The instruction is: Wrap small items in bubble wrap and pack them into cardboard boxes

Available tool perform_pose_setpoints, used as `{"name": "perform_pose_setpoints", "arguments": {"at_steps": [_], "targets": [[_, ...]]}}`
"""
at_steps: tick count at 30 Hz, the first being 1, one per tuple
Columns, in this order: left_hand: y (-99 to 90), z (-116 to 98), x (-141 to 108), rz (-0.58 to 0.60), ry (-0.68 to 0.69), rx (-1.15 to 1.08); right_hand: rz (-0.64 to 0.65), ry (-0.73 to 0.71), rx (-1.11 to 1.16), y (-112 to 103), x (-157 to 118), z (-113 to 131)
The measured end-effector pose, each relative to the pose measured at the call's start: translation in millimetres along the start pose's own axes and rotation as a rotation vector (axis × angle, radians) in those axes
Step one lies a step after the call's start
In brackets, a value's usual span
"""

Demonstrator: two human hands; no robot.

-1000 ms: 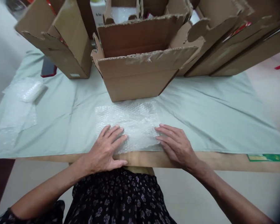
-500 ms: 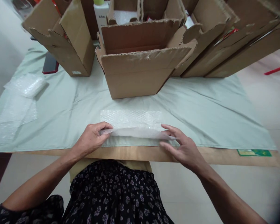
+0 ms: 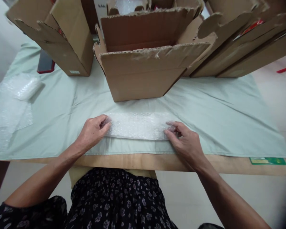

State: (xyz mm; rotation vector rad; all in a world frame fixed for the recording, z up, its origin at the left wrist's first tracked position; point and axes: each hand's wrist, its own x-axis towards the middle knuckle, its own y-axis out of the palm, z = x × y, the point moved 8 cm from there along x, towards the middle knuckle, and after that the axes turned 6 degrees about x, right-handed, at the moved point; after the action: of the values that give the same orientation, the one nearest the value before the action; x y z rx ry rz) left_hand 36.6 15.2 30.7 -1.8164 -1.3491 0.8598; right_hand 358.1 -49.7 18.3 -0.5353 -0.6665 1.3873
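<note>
A strip of bubble wrap (image 3: 138, 126) lies folded on the pale green cloth (image 3: 205, 121), near the table's front edge. My left hand (image 3: 96, 128) pinches its left end between thumb and fingers. At the right end, my right hand (image 3: 182, 136) grips the wrap, thumb in front and fingers behind. Just beyond the strip stands an open cardboard box (image 3: 143, 76) with its top flaps up; what it holds is mostly hidden.
More bubble wrap (image 3: 11, 111) lies at the left, partly rolled. A phone (image 3: 45, 61) rests beside the left cardboard box (image 3: 78, 55). Further boxes (image 3: 228, 60) stand at the back right. A green card (image 3: 268, 161) is at the front right edge.
The near edge of the wrap has been folded over away from me and now lies flatter on the strip. Both hands moved slightly forward with it. The head view has shifted a little.
</note>
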Motion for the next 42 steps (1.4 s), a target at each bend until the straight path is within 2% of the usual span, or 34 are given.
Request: {"name": "perform_pose_setpoints", "arguments": {"at_steps": [6,10,17,21,23,28,31,34,37,39,42], "targets": [[1.0,-0.3,0.0,-0.087,0.033,0.14,-0.053,-0.051,-0.11,5.3,17.4,-10.1],[3.2,-0.9,2.8,-0.148,0.078,0.248,-0.035,-0.092,-0.214,12.7,23.0,-15.2],[13.4,-4.5,4.9,-0.128,0.021,0.497,-0.075,-0.173,-0.324,10.5,44.1,-10.3],[1.8,-8.0,-1.9,-0.221,0.053,0.598,-0.018,-0.186,-0.247,19.2,58.3,-4.7],[-3.2,-1.6,-4.6,-0.21,0.016,0.621,0.013,-0.163,-0.122,20.4,57.0,-0.9],[1.5,15.5,-8.7,0.012,-0.092,0.536,0.082,0.083,0.173,13.2,34.1,-5.6],[3.2,15.0,-5.8,0.084,-0.06,0.502,0.117,0.113,0.295,6.9,13.5,2.9],[-1.8,3.2,8.6,0.046,0.088,0.523,0.199,0.132,0.333,10.3,-15.1,18.3],[-2.7,-15.2,28.7,0.01,0.266,0.579,0.28,0.157,0.361,24.7,-49.3,34.9],[-2.2,-26.1,36.6,-0.032,0.324,0.604,0.299,0.142,0.355,34.7,-68.6,43.9],[-5.5,-39.8,21.9,-0.201,0.35,0.528,0.281,0.108,0.277,43.1,-84.5,49.3]]}}
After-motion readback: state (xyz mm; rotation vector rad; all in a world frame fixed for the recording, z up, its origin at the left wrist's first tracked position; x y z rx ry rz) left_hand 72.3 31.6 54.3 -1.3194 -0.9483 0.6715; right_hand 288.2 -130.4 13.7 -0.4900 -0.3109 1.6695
